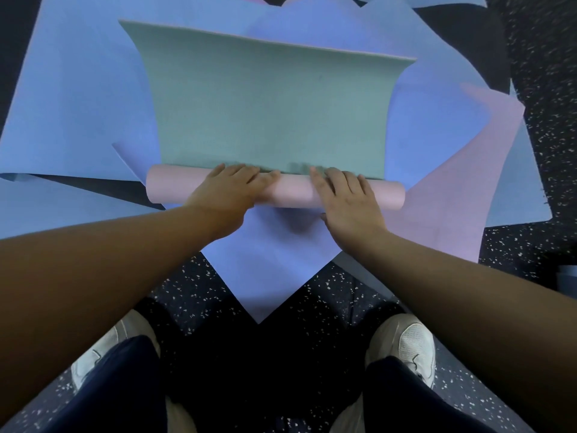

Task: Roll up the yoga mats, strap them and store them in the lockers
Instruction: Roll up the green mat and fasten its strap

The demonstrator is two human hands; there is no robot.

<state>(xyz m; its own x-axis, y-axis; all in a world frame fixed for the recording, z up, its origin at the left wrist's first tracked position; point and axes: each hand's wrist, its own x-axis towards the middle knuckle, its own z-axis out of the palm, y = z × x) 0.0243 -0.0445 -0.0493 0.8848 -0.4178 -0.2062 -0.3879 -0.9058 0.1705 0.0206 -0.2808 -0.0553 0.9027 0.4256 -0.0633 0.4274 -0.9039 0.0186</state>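
A partly rolled mat (pixel 268 120) is laid on top of several overlapping flat mats (pixel 78 98) spread over the floor (pixel 546 151). Its rolled part (pixel 293 190) lies at the near end, crosswise before the person, with the unrolled stretch extending away behind it. The left hand (pixel 231 190) is placed on the roll left of centre, the right hand (pixel 349 198) right of centre. Two shoes (pixel 406 345) are set on the floor nearest the camera.

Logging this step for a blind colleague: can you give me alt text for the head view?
Left hand and right hand press flat on a half-rolled mat, pink outside, green inside, its unrolled part stretching away. It lies on overlapping blue mats on a speckled dark floor.
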